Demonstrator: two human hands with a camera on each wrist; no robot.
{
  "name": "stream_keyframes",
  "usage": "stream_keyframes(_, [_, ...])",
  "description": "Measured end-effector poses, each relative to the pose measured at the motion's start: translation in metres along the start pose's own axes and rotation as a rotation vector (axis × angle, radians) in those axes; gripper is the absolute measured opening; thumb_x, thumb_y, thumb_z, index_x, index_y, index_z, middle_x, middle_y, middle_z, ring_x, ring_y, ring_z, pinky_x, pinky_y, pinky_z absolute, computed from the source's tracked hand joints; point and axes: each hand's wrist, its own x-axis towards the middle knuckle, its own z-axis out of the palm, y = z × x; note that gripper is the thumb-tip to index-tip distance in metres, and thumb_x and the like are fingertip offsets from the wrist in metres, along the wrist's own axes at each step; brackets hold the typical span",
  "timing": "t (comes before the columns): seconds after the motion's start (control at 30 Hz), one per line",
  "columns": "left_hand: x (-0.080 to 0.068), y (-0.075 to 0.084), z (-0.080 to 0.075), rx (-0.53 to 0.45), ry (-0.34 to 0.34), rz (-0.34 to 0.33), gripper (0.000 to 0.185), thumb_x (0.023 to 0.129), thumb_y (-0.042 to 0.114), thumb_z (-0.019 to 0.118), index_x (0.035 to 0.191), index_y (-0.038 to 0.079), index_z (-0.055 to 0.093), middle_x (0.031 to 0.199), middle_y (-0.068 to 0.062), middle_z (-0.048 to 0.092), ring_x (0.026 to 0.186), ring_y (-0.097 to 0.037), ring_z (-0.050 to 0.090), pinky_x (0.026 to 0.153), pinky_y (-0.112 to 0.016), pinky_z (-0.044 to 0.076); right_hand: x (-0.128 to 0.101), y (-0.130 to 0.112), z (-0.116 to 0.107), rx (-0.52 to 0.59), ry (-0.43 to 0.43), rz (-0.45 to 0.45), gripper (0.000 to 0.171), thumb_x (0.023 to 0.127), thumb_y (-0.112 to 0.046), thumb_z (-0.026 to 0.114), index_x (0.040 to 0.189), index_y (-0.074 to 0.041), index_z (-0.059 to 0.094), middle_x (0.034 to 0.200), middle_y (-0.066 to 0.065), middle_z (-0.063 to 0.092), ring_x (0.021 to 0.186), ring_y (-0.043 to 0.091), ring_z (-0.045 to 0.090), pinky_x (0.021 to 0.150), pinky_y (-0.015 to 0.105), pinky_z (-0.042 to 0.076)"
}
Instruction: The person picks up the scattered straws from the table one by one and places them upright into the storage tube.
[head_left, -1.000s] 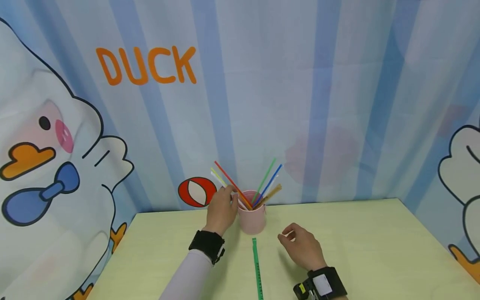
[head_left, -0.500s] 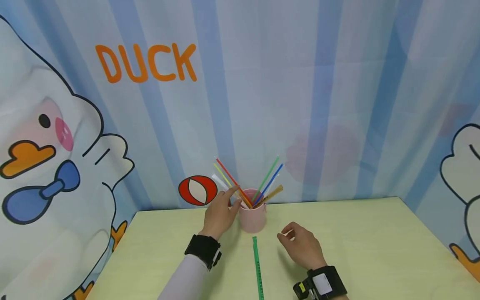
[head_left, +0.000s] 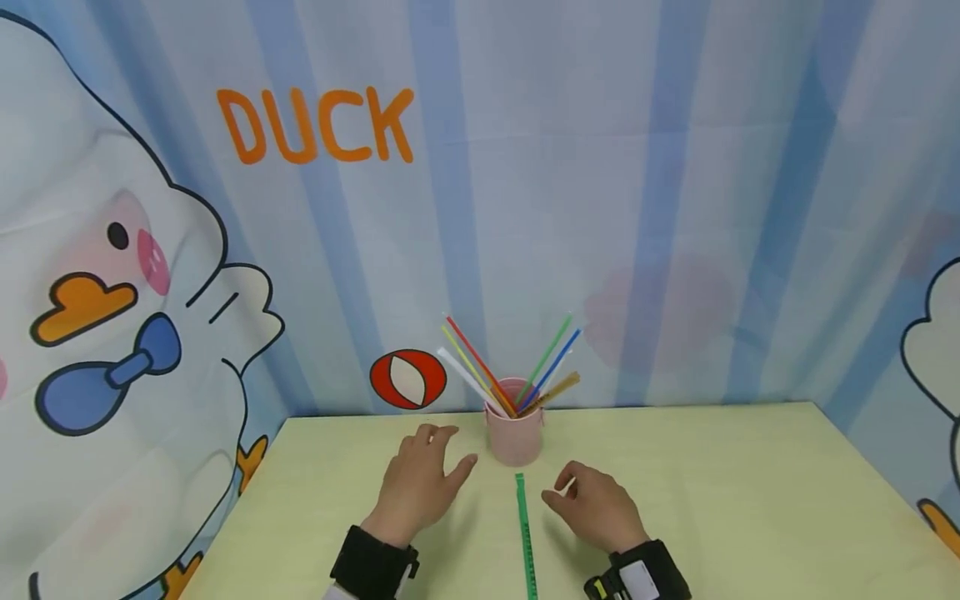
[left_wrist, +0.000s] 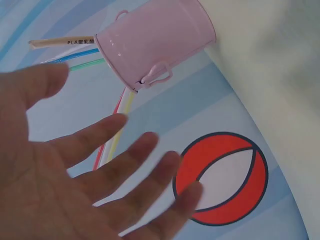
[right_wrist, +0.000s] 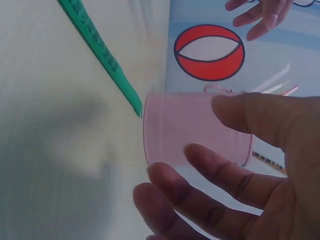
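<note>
A pink bucket (head_left: 514, 438) with small side loops stands at the back of the table, holding several straws: white, yellow, red, green and blue (head_left: 552, 363), plus a brown paper-wrapped one (left_wrist: 62, 42) with printing. My left hand (head_left: 422, 483) is spread with nothing in it, left of the bucket and apart from it. To the front right of the bucket hovers my right hand (head_left: 597, 506), its fingers loosely bent and holding nothing. Between the hands a green printed paper-wrapped straw (head_left: 527, 537) lies lengthwise on the table; its far end points toward the bucket (right_wrist: 195, 129).
The pale yellow table (head_left: 735, 492) ends at a blue striped curtain (head_left: 555, 208) hanging close behind the bucket. Printed on the curtain are a duck, lettering and a red-and-white ball (head_left: 408, 379). Black straps with cameras sit on both wrists.
My left hand has drawn back from the straws, down and to the left, with its fingers spreading. The right hand has barely moved. The head view has shifted slightly.
</note>
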Motion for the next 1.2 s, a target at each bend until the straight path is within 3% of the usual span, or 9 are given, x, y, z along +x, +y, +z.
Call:
stream_keyframes(0.13, [-0.013, -0.001, 0.002, 0.037, -0.094, -0.05, 0.058, 0.097, 0.049, 0.068, 0.138, 0.01, 0.062, 0.135, -0.017, 0.061, 0.123, -0.041, 0.057, 0.096, -0.06, 0.053, -0.002, -0.003, 0.008, -0.039, -0.06, -0.007, 0.024, 0.089, -0.035, 0.079, 0.088, -0.015, 0.065, 0.073, -0.002, 0.061, 0.06, 0.016, 0.053, 0.054, 0.031, 0.038])
stream_keyframes(0.3, [-0.022, -0.001, 0.01, 0.052, -0.141, -0.064, 0.057, 0.096, 0.05, 0.07, 0.135, 0.008, 0.064, 0.131, -0.017, 0.063, 0.121, -0.042, 0.058, 0.093, -0.062, 0.054, -0.004, -0.007, 0.019, -0.077, -0.175, 0.032, 0.027, 0.088, -0.035, 0.08, 0.084, -0.015, 0.063, 0.067, 0.0, 0.057, 0.058, 0.018, 0.05, 0.054, 0.031, 0.035])
stream_keyframes(0.63, [-0.026, 0.013, 0.016, 0.034, -0.135, -0.033, 0.056, 0.096, 0.049, 0.069, 0.134, 0.009, 0.064, 0.128, -0.015, 0.065, 0.117, -0.04, 0.061, 0.09, -0.06, 0.054, -0.014, 0.003, 0.022, -0.133, -0.204, 0.023, 0.038, 0.083, -0.037, 0.086, 0.074, -0.015, 0.056, 0.067, 0.0, 0.055, 0.058, 0.017, 0.049, 0.054, 0.03, 0.033])
stream_keyframes(0.8, [-0.024, 0.023, 0.017, 0.036, -0.14, -0.023, 0.057, 0.096, 0.049, 0.069, 0.135, 0.009, 0.064, 0.128, -0.015, 0.066, 0.117, -0.039, 0.061, 0.09, -0.059, 0.055, -0.016, 0.005, 0.018, -0.176, -0.211, 0.064, 0.041, 0.082, -0.039, 0.086, 0.071, -0.014, 0.056, 0.067, 0.001, 0.055, 0.06, 0.018, 0.05, 0.055, 0.03, 0.034])
stream_keyframes(1.2, [-0.023, 0.044, 0.022, 0.018, -0.148, -0.011, 0.058, 0.095, 0.049, 0.07, 0.136, 0.008, 0.063, 0.127, -0.014, 0.066, 0.114, -0.038, 0.062, 0.09, -0.057, 0.054, -0.019, 0.019, 0.009, -0.257, -0.222, 0.08, 0.033, 0.088, -0.032, 0.081, 0.071, -0.013, 0.06, 0.068, 0.001, 0.054, 0.06, 0.017, 0.05, 0.055, 0.029, 0.035])
